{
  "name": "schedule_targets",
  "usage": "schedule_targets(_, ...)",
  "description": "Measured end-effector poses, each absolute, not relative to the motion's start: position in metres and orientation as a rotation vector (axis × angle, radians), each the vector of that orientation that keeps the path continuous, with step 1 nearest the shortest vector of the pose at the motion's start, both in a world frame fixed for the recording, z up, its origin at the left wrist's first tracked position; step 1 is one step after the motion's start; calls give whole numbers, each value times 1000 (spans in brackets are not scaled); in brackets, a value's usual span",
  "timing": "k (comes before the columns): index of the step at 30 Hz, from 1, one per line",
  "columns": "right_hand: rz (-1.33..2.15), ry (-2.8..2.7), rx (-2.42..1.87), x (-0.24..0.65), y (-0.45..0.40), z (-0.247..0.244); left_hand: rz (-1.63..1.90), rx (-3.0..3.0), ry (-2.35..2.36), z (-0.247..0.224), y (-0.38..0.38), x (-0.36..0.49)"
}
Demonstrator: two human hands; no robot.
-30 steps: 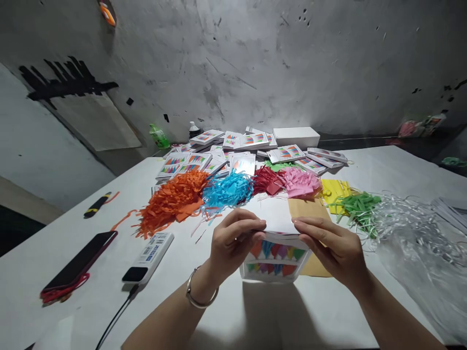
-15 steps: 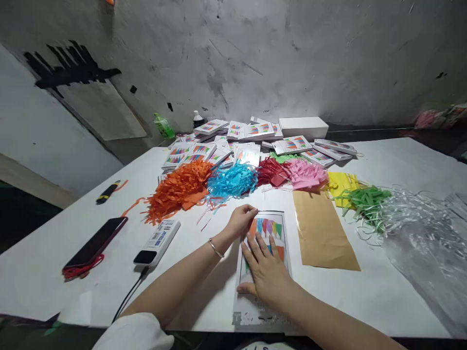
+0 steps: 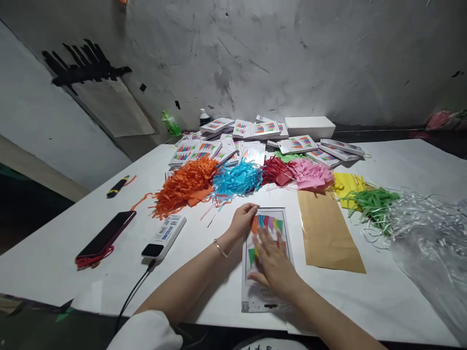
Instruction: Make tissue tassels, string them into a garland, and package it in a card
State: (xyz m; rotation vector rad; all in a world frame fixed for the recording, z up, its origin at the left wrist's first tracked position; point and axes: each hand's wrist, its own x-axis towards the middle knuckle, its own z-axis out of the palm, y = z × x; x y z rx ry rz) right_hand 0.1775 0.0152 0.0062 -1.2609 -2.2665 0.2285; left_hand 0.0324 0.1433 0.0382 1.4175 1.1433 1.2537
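A flat printed packaging card (image 3: 270,224) with pictures of colourful tassels lies in front of me, its hang-hole end towards the table edge. My left hand (image 3: 242,222), with a bracelet at the wrist, pinches the card's far left corner. Across the middle of the card rests my right hand (image 3: 276,265), fingers stretched and a little smeared by motion. It covers part of the pictures. To the right of the card lies a brown paper sheet (image 3: 328,233).
Tissue tassels in orange (image 3: 186,187), blue (image 3: 237,179), red (image 3: 278,171), pink (image 3: 314,174), yellow (image 3: 348,184) and green (image 3: 375,206) line the table's middle. Behind are piled printed packets (image 3: 262,129). A phone (image 3: 105,235), a white device (image 3: 165,237) and silvery strands (image 3: 426,216) flank them.
My right hand has slid slightly over the card, showing more of its pictures. My left hand keeps its pinch at the corner. The whole view has shifted a little.
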Motion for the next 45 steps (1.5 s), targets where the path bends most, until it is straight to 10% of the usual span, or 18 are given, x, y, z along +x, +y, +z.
schedule_targets(8,594,-1514,-1286,244,11,80,1835,2169,453,152,65,9)
schedule_targets(29,1019,-1764,-1243,262,15,55,1516,1926,531,118,79,13)
schedule_targets(39,168,-1686,-899,259,16,133,1750,2027,647,136,51,26)
schedule_targets(45,314,-1658,-821,254,21,145,1584,1993,576,146,42,18)
